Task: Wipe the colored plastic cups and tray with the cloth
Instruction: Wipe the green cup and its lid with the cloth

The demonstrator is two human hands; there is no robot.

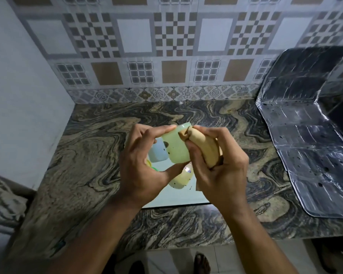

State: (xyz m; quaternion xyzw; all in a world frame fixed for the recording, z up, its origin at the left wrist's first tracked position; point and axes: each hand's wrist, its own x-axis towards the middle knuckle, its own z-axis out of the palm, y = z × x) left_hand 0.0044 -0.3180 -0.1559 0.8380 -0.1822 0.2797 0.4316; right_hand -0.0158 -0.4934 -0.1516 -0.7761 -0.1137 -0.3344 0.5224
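I hold the green cup [175,147] up in the air, over the pale tray [178,196]. My left hand [145,167] grips it, with my fingers curled over the top side and my thumb under it. My right hand [220,171] is closed around the tan cloth [204,147], and the bunched cloth presses on the right side of the green cup, near its rim. A blue cup [156,154] sits on the tray, just left of the green cup. A yellow cup [182,179] with dark spots lies on the tray, below the green cup. The tray rests on the swirly stone counter [91,155]. Shiny foil [309,147] covers the counter far to the right of the green cup.
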